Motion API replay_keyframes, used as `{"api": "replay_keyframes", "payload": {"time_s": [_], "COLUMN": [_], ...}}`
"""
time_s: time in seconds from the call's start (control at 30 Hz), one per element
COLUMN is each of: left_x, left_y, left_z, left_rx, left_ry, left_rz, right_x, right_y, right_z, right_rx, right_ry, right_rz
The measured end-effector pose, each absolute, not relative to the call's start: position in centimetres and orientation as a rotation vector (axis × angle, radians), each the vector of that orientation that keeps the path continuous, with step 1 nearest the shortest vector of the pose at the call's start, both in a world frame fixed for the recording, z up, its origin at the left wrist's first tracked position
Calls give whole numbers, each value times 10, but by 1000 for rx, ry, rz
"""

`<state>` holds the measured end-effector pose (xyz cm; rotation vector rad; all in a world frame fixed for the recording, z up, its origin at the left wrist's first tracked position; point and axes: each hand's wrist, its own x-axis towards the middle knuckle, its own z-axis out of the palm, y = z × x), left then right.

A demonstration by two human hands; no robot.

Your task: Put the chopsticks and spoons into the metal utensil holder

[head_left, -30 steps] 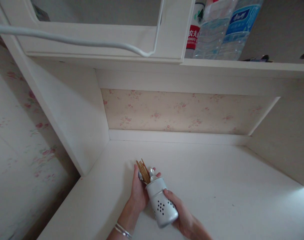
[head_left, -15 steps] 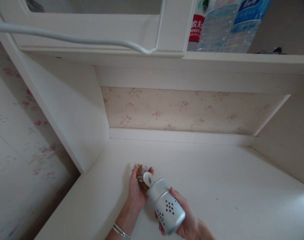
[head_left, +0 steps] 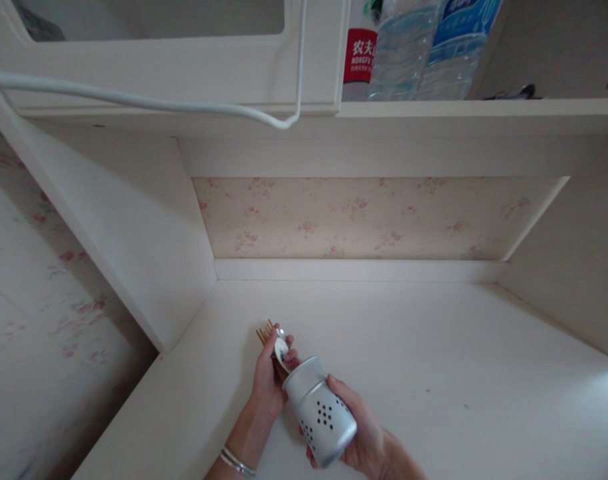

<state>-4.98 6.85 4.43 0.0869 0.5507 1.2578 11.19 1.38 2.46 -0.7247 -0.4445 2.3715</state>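
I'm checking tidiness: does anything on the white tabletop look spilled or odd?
Two small specks stand out against the white tabletop, right of the tilted metal holder; I can't tell whether they're crumbs or marks.

canister [head_left: 321, 412]: over tabletop [head_left: 434, 333] | chopsticks [head_left: 261, 337], spoon [head_left: 281, 350]: left, beside rim [head_left: 299, 375] | bottles [head_left: 404, 57]: on shelf [head_left: 474, 109] above

the can [head_left: 323, 410] is smooth metal with a soft sheen, the chopsticks [head_left: 261, 337] look like matt wood, the spoon [head_left: 281, 350] is smooth and glossy, the bracelet [head_left: 237, 465] shiny metal, the bottles [head_left: 401, 63] clear glossy plastic, the wallpaper [head_left: 284, 220] matt and the desk [head_left: 409, 347] smooth.
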Motion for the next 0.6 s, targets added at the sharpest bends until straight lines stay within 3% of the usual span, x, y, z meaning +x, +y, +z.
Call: {"api": "replay_keyframes", "payload": {"time_s": [0.33,0.47,0.6], "left_x": [-100,-128,-153], "left_y": [100,141,182], "left_z": [67,85,90], "left_rx": [171,613,776], "left_ry": [577,1264,1564], "left_rz": [1555,1442,1323], "right_x": [112,112,108], "right_y": [12,14,19], "right_z": [15,10,5], "right_rx": [-686,-694,-702], "right_ry": [-563,-542,-531], "right_rz": [2401,2394,2371]}}
